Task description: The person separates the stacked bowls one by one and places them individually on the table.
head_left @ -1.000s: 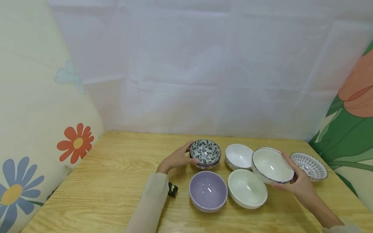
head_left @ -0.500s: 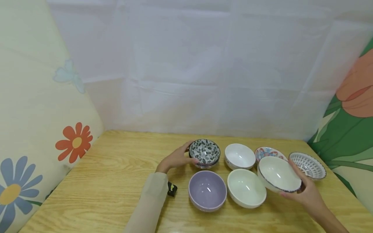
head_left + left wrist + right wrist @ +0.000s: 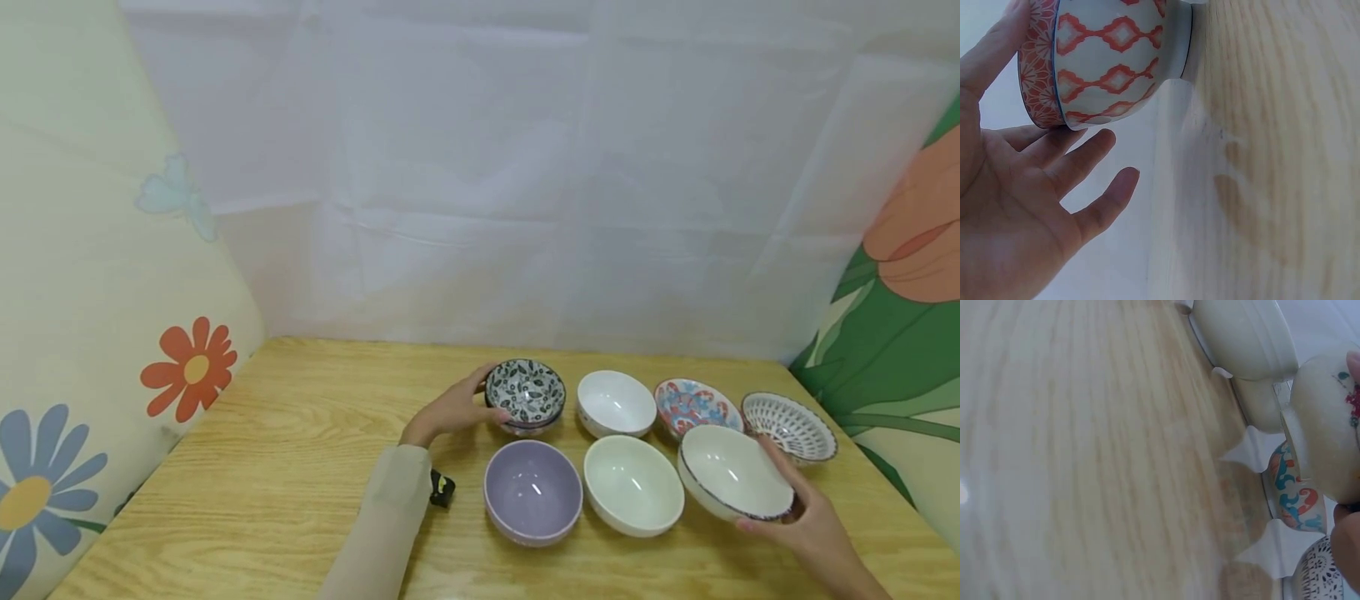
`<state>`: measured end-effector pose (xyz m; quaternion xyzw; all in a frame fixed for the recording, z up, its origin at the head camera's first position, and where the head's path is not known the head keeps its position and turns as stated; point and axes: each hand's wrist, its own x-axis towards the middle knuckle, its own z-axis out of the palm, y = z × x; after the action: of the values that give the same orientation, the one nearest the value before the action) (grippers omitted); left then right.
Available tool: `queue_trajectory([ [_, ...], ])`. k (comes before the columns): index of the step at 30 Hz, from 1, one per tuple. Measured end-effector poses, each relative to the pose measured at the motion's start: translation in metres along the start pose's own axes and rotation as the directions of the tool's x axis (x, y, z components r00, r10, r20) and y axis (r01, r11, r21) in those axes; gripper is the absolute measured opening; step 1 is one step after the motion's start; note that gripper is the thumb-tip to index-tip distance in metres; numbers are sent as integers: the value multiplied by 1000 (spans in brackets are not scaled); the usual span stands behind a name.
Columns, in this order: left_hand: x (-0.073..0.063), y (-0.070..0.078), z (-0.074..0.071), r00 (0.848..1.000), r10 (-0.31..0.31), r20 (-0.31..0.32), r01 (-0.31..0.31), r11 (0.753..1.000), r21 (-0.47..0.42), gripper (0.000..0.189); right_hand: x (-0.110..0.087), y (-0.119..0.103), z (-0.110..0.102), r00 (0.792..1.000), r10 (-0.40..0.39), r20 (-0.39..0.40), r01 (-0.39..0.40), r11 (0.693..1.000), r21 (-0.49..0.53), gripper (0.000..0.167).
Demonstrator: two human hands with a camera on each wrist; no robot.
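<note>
My left hand [image 3: 453, 410] grips the side of two nested bowls at the back. The top bowl [image 3: 527, 390] has a black-and-white leaf pattern inside. In the left wrist view, red diamonds mark the outside of the lower bowl [image 3: 1119, 37], which stands on the table, with fingers touching the rim. My right hand [image 3: 806, 512] holds a cream bowl with a dark rim [image 3: 735, 472], tilted and raised off the table. Red flowers show on that cream bowl [image 3: 1329, 425] in the right wrist view. Behind it is a red-and-blue patterned bowl [image 3: 693, 406].
A lilac bowl [image 3: 533, 492] and a pale green bowl [image 3: 633, 486] stand in the front row. Behind them are a white bowl [image 3: 616, 403] and, far right, a grey-patterned bowl [image 3: 789, 427]. A small black object [image 3: 442, 488] lies by my left sleeve.
My right hand has carried the cream bowl rightward and toward me, uncovering the red-and-blue bowl behind it. My left hand stays on the nested bowls.
</note>
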<state>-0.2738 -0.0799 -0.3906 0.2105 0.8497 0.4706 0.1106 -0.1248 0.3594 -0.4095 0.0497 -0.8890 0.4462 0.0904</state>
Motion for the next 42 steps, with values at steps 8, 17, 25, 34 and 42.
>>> queue_trajectory([
  [8,-1,2,0,1000,-7,-2,7,1000,-2,88,-12,9,0,999,37,6,-36,998,-50,98],
  [17,-1,0,0,1000,-4,0,4,1000,-8,90,-16,20,0,997,69,25,-68,996,-63,99],
  [25,-1,0,0,1000,-9,1,9,1000,-7,90,-17,24,-1,998,64,24,-62,995,-72,99],
  [34,0,0,0,1000,-6,5,6,1000,-1,90,-20,31,0,996,90,27,-87,993,-84,100],
  [42,-2,3,-1,1000,-9,2,9,1000,0,90,-19,36,1,998,61,31,-59,996,-61,100],
])
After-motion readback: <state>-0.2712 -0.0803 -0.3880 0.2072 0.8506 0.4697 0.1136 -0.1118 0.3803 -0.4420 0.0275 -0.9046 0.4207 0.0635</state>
